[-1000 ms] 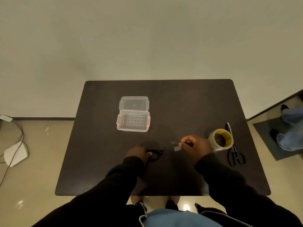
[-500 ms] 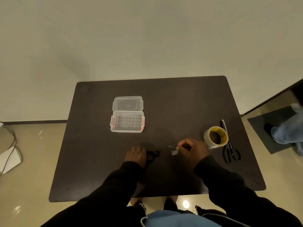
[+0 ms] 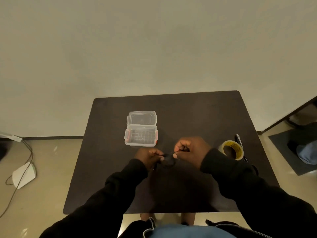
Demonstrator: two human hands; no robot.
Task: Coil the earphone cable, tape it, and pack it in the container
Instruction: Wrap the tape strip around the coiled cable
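Plain indoor room, office or lab-like; exact kind unclear. Dark bench (image 3: 197,114) set against bare off-white wall (image 3: 154,48). Glossy beige floor (image 3: 42,160) left of bench, dark skirting strip at wall foot. White device (image 3: 24,174) with trailing cable on floor left of bench. Dark floor mat (image 3: 281,143) right of bench.

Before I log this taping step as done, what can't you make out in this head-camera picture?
- Tape strip: not visible; the right hand curls over where it would be.
- Earphone cable: a dark coil against the dark table, partly covered by the left hand; whether it is taped is unclear.
- Scissors: mostly hidden behind the tape roll and the right sleeve.
- Container: open, looks empty.
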